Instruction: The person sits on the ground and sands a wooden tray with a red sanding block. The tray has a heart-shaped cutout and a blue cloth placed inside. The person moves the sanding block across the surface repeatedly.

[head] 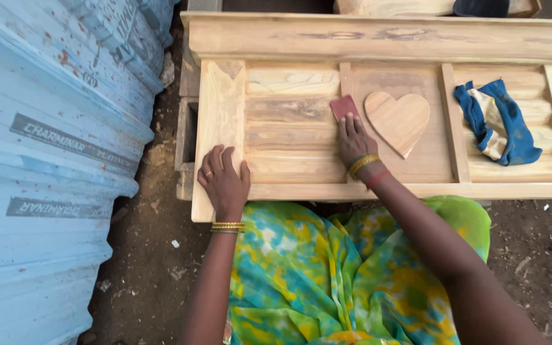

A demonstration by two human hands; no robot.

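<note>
A reddish-brown sanding pad (344,107) is pressed flat against the bare wooden panel (289,137) by the extended fingers of the right hand (354,142), just left of the carved heart (397,121) near the panel's middle; no grip is closed round it. The left hand (223,182) is laid open, fingers spread, on the broad upright at the panel's left near corner, apparently so that the piece is steadied. A blue and white cloth (496,121) is left lying in the right-hand recess, well apart from both hands.
</note>
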